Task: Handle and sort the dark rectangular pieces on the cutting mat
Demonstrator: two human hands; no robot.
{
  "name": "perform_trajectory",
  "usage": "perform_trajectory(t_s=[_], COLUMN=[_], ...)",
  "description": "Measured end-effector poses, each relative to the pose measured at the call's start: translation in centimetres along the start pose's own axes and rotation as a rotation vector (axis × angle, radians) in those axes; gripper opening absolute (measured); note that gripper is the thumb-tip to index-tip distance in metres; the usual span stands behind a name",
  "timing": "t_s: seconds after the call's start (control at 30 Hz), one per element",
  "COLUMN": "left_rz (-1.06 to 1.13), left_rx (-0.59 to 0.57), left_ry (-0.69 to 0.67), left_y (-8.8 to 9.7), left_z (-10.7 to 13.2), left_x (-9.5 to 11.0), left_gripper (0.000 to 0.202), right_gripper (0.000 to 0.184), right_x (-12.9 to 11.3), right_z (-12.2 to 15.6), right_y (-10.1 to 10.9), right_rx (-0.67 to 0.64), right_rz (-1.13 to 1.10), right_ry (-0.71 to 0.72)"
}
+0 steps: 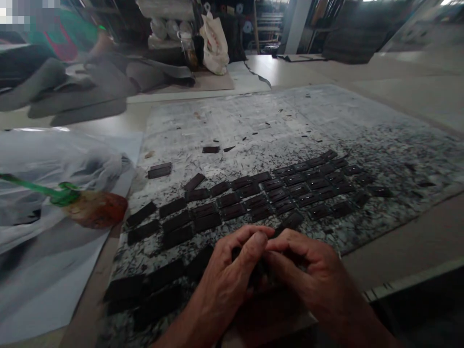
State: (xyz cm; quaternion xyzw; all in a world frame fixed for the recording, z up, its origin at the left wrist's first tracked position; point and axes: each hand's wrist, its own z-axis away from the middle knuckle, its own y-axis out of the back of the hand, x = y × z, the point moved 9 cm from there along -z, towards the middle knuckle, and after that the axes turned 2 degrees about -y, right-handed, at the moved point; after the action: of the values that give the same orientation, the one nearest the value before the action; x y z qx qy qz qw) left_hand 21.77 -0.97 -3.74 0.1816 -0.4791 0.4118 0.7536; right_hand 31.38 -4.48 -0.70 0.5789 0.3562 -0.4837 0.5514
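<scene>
My left hand [232,266] and my right hand [304,266] meet at the near edge of a stained, speckled work board [253,125]. Both have their fingers curled together around a small dark piece [258,273], mostly hidden between them. Just beyond my fingers, several dark rectangular pieces [232,203] lie in rows across the board. More of them [152,290] lie to the left of my left wrist. A single piece [159,170] and a smaller one [210,149] lie apart further back.
A clear plastic sheet [43,159] covers the table at left, with a green-handled tool [54,192] and a reddish-brown lump [97,209] on it. Grey material [90,87] and another person in green [65,34] are at the back left. A white bag [215,46] stands behind.
</scene>
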Motion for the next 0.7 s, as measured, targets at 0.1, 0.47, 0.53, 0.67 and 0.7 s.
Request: perform_trajectory(t_s=[0.1,0.47,0.53,0.67,0.7], left_rz=[-0.024,-0.086,-0.108,-0.245,-0.28], left_rx=[-0.045,0.005,0.034,0.054,0.056], left_ry=[-0.065,-0.113,-0.123,-0.131,-0.134], left_y=[-0.4,0.0,0.2,0.3,0.3], left_z=[-0.2,-0.5,-0.5,-0.4,-0.3], left_x=[0.6,0.2,0.4,1.2,1.4], left_gripper=[0.039,0.027,0.027,0.027,0.027], right_gripper=[0.02,0.03,0.031,0.025,0.023], right_x=[1.9,4.4,4.7,5.0,5.1], right_z=[0.1,0.1,0.0,-0.3,-0.3], right_y=[0.0,0.0,-0.1,0.9,1.5], right_rx=[-0.027,-0.031,-0.04,0.008,0.035], right_rz=[-0.131,-0.398,-0.436,-0.364,-0.326], right_ry=[-0.152,-0.328,-0.354,-0.357,-0.343])
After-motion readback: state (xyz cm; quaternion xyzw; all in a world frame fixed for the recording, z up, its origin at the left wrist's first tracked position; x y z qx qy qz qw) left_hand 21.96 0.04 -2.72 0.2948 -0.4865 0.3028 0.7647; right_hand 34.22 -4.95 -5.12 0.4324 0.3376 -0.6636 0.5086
